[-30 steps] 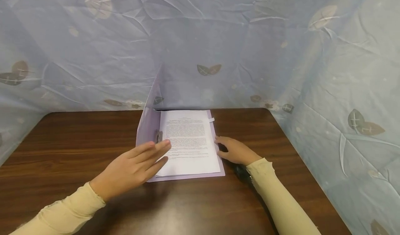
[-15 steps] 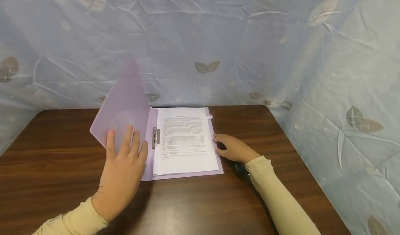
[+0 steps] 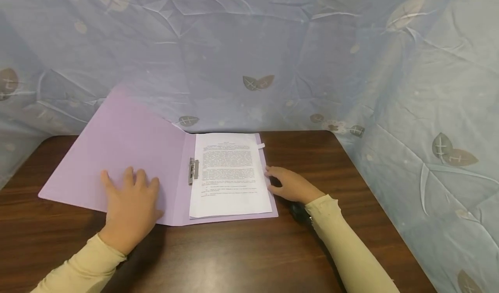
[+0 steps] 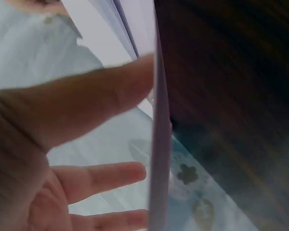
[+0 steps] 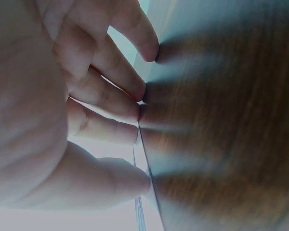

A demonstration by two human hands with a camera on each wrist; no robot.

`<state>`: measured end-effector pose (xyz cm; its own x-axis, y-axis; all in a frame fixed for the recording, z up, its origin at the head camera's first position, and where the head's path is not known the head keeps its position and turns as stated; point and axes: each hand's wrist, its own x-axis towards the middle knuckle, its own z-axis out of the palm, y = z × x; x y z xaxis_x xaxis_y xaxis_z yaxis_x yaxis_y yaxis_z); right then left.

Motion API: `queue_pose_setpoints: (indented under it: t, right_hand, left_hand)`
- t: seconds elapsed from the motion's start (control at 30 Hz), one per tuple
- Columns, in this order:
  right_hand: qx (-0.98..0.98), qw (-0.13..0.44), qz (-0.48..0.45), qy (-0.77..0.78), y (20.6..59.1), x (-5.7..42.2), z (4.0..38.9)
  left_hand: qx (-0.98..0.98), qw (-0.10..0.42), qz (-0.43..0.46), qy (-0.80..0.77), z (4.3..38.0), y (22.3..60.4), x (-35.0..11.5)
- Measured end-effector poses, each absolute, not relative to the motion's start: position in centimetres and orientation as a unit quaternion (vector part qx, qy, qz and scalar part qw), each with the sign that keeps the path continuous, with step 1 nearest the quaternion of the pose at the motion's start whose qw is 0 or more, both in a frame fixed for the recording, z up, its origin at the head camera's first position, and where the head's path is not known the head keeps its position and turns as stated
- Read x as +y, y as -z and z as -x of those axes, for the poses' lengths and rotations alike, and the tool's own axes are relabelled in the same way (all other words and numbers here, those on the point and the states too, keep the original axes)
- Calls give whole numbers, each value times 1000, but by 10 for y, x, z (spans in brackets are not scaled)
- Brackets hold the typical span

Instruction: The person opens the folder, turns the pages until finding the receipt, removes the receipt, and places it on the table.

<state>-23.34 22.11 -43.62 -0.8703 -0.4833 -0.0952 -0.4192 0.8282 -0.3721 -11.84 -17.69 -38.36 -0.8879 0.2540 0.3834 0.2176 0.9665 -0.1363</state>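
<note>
In the head view a purple file folder (image 3: 128, 154) lies spread, its left cover slanting up at the far side. Printed sheets (image 3: 228, 176) lie on its right half, beside a metal clip (image 3: 193, 171) near the spine. My left hand (image 3: 130, 213) presses the cover's inner face with fingers spread; in the left wrist view the thumb (image 4: 101, 103) and fingertips meet the cover, seen edge-on. At the folder's right edge rests my right hand (image 3: 294, 185). Its fingertips (image 5: 147, 50) touch the table and the folder's rim in the right wrist view.
The dark wooden table (image 3: 218, 262) extends around the folder. A pale tab (image 3: 261, 146) sticks out from the folder's right side. Some black object (image 3: 299, 213) lies under the right wrist. Blue-grey leaf-patterned cloth (image 3: 292, 46) hangs behind and along the right side.
The folder's cover has swung left from nearly upright to low over the table. My left hand has moved left and down with it, fingers spread. The right hand has stayed at the right edge.
</note>
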Motion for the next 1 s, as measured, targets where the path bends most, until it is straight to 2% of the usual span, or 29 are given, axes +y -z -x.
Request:
queue_pose_setpoints:
  t: [0.07,0.27,0.37,0.73,1.0]
  right_hand:
    - [952,94,236,172,436,222,234]
    - [950,96,242,174,435,222,233]
    - [948,94,246,181,435,222,232]
    - [948,91,246,180,434,219,229]
    - [950,93,237,181,434,220,229]
  left_hand:
    - [-977,181,108,-6,123,385,-183]
    - [-995,32,34,86,143,386,-198]
    - [-993,-17,12,117,154,387,-204]
    - [-987,-85,-6,139,178,389,-214]
    - [-985,-106,-6,140,181,388,-216]
